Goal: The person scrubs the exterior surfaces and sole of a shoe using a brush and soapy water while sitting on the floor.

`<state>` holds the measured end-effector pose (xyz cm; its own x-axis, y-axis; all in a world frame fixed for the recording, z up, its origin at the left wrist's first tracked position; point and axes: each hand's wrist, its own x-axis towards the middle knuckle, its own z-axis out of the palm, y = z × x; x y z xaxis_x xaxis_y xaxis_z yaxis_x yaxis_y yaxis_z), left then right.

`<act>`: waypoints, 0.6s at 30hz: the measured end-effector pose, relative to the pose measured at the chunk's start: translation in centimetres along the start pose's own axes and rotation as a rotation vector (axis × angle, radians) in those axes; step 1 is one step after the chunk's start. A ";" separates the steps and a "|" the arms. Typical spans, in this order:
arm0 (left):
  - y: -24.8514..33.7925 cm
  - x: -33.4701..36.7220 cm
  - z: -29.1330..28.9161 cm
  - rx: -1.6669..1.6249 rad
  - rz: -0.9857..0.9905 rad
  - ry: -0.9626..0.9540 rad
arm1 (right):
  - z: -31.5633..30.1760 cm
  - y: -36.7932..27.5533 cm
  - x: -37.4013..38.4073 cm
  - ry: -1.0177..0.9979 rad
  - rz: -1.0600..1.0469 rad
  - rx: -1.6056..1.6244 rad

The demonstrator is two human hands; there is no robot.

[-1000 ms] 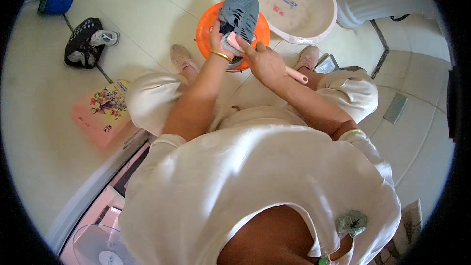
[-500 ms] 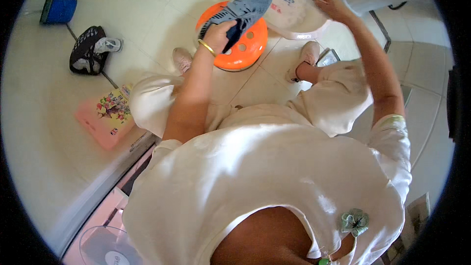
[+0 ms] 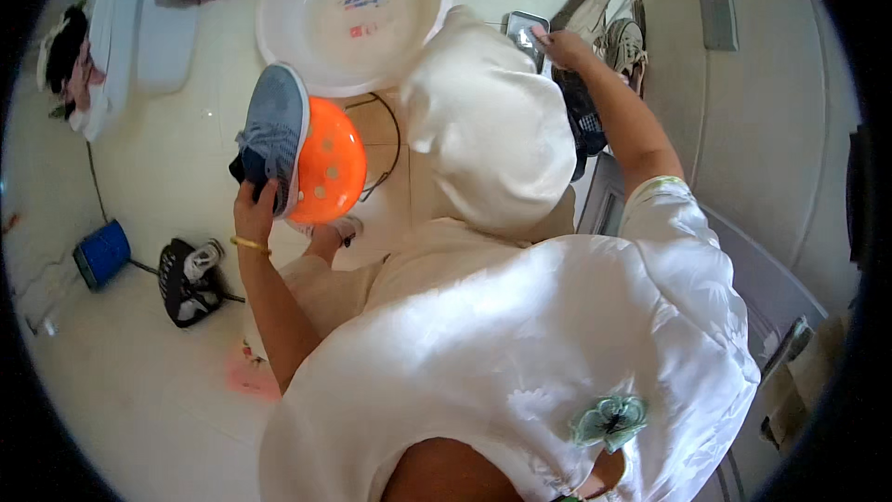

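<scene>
My left hand [image 3: 255, 211] grips a grey-blue lace-up sneaker [image 3: 276, 104] by its dark heel opening. The sneaker's toe points away from me, and its pale sole edge faces right. It is held over the left side of an orange round stool [image 3: 336, 163] with holes in its seat. On the right, my right hand [image 3: 563, 46] reaches down to a small silvery rectangular tray or box [image 3: 528, 26] on the floor. Its fingers are drawn together at the tray's edge; whatever they hold is too small to make out.
A white basin [image 3: 279, 28] of cloudy water stands beyond the stool. Beige shoes [image 3: 583, 9] and black footwear [image 3: 581, 116] line the right side. At the left are a blue container [image 3: 102, 254], a black basket [image 3: 177, 293] with a pale shoe, and a white tub [image 3: 110, 84] with clothes.
My right hand has moved from the basin's edge down to the silvery tray. The sneaker is now turned more upright in my left hand. The view has swung rightward.
</scene>
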<state>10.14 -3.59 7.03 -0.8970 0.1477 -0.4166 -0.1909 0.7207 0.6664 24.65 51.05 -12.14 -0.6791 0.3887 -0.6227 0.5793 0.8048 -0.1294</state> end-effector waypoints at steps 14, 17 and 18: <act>-5.8 0.5 -1.9 0.049 0.306 0.158 | 6.7 -6.1 1.2 0.195 0.357 0.332; -4.3 -0.1 -2.2 0.193 0.307 0.298 | 7.5 -5.1 0.2 0.125 0.249 0.086; -3.4 -0.2 -1.6 0.307 0.204 0.387 | 7.8 -3.6 0.4 0.129 0.256 0.084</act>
<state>10.29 -7.15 5.83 -0.9962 0.0867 0.0003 0.0764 0.8770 0.4744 25.85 44.76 -17.94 -0.5543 0.6325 -0.5410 0.7710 0.6351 -0.0473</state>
